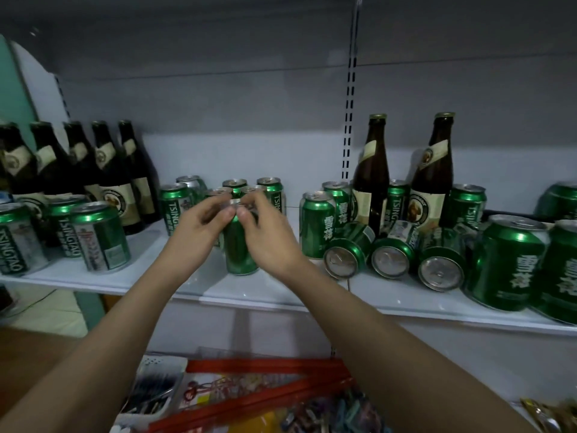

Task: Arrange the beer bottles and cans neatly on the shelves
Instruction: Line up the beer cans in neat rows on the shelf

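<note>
Shelf [281, 295], white, spanning the middle of the frame. Centre: one upright green can [239, 248] standing on it, left hand [199, 228] and right hand [265, 232] both curled about its upper part, fingertips pinching the rim. Behind it: a cluster of upright green cans [175, 203]. Left of frame: a row of dark beer bottles [106, 170] with three Tsingtao cans [100, 235] in front. Right of centre: two brown bottles [371, 176] upright among standing cans, three toppled cans [390, 254] lying with ends toward the camera, two large cans [505, 260] at far right. Bottom of frame: red-edged packets [265, 385] below the shelf.
</note>
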The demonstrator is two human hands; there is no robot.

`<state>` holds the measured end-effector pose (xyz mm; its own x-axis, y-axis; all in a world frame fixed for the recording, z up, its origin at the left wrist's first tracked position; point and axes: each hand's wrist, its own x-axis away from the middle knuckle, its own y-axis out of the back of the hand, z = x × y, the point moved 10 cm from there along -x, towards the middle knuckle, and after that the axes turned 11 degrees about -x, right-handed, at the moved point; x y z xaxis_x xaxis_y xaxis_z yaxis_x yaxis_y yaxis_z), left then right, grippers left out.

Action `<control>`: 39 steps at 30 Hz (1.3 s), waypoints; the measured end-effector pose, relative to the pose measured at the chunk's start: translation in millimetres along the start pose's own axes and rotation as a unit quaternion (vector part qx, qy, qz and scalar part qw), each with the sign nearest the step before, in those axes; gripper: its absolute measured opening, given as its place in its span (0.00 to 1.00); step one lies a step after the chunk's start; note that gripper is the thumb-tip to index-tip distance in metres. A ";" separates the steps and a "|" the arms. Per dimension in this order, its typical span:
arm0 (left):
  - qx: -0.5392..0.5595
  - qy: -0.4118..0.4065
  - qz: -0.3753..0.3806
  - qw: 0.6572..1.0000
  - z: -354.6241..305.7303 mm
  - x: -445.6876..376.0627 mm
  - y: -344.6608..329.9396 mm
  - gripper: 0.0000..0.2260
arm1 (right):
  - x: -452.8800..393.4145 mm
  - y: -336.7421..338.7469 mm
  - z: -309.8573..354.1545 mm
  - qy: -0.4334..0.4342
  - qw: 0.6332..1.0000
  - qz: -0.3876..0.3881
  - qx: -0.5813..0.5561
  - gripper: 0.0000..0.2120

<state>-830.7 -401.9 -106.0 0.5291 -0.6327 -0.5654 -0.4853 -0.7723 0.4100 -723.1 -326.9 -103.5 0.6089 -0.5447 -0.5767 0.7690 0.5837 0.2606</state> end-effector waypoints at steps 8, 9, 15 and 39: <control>-0.178 -0.052 -0.137 0.973 -7.6 2.8 18.8 0.14 | -9.8 -7.5 14.3 0.065 0.995 0.035 0.064 0.15; -0.222 -0.093 -0.190 0.952 -24.5 11.9 23.5 0.13 | -4.9 1.9 21.0 0.085 0.993 0.039 0.072 0.16; -0.086 -0.230 -0.104 0.964 -95.9 34.0 -52.9 0.06 | 21.8 117.4 25.5 0.106 0.983 -0.017 0.149 0.06; 0.127 -0.009 0.144 0.981 -42.2 33.1 -144.8 0.13 | 79.8 138.6 -42.7 0.134 0.922 0.051 0.359 0.38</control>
<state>-713.6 -313.4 -153.9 0.3328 -0.8200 -0.4657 -0.7726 -0.5202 0.3640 -576.2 -263.8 -146.4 0.6885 -0.2853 -0.6667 0.7003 0.0227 0.7135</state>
